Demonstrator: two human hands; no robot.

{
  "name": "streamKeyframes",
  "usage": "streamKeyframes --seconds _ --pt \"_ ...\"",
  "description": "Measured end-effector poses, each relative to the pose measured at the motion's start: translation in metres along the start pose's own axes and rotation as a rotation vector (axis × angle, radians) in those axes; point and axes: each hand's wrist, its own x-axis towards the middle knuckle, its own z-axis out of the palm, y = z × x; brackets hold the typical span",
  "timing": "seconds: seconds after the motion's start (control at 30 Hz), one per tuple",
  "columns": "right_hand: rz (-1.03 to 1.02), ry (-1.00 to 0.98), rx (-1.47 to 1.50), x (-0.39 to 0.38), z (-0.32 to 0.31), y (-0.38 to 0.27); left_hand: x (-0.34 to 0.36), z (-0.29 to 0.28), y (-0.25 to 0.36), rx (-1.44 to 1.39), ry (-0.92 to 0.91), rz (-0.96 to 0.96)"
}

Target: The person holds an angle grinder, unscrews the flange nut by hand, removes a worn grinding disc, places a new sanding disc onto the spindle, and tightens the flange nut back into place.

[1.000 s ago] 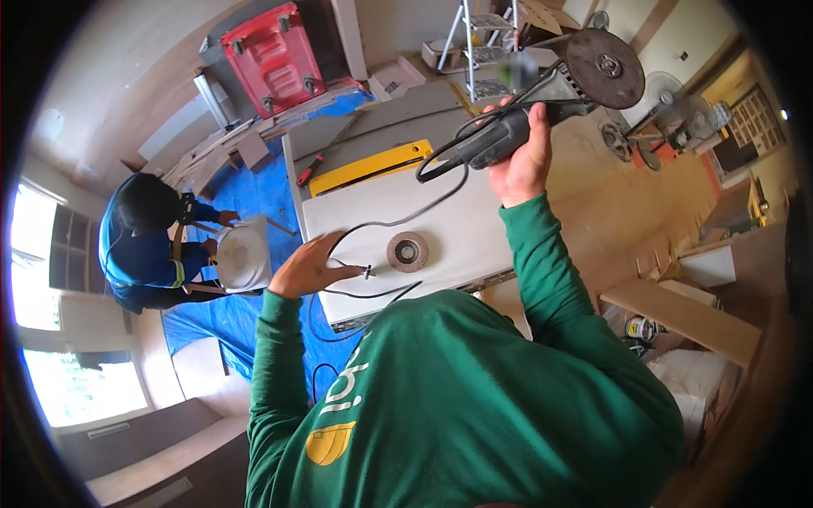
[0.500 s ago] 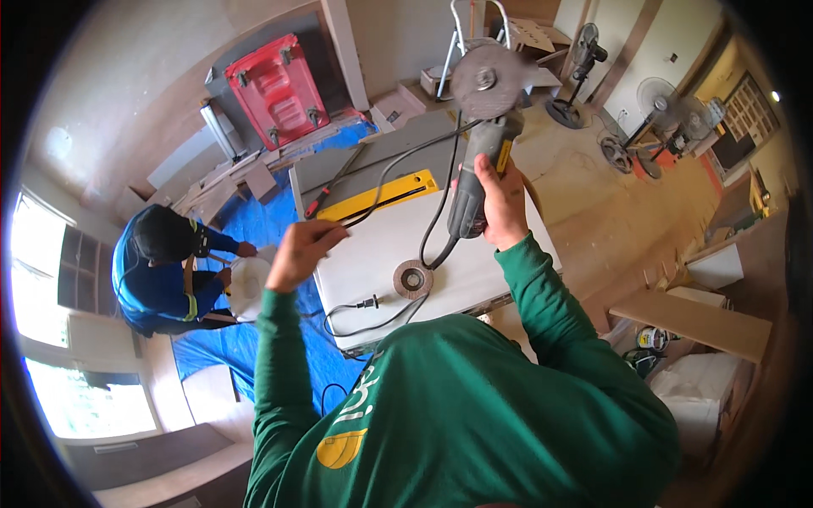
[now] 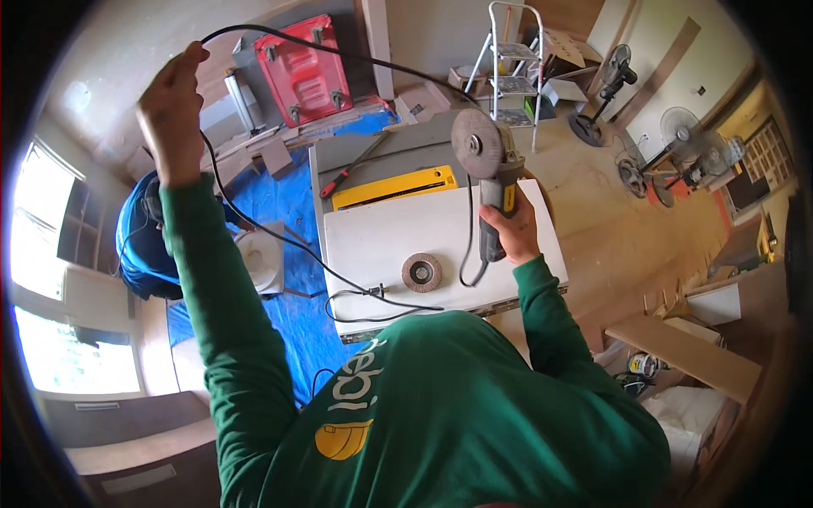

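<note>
My left hand (image 3: pixel 169 114) is raised at upper left, fingers closed on a long black power cord (image 3: pixel 279 241) that loops down across a white board (image 3: pixel 381 245). My right hand (image 3: pixel 517 229) grips an angle grinder (image 3: pixel 493 230) by its black body, with its worn disc (image 3: pixel 472 144) toward the far side. A brown flap disc (image 3: pixel 421 273) lies on the board left of the grinder, and the cord's plug (image 3: pixel 374 290) lies near it. Beyond them are a yellow level (image 3: pixel 394 186) and a red-handled tool (image 3: pixel 334 184).
A co-worker in blue (image 3: pixel 140 254), partly hidden by my left arm, bends beside a white container (image 3: pixel 258 261) on a blue tarp (image 3: pixel 292 326). Around are a red cart (image 3: pixel 301 72), a stepladder (image 3: pixel 517 85), several fans (image 3: pixel 677 127) and leaning boards (image 3: pixel 686 356).
My left hand has risen up and left, lifting the cord high. The grinder has come down and leftward from its raised position at the upper right, staying in my right hand.
</note>
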Motion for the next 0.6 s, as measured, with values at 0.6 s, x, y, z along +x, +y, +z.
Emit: streamKeyframes --seconds 0.6 --pt "0.213 -0.116 0.688 -0.017 -0.076 0.017 -0.058 0.073 -0.177 0.424 -0.41 0.138"
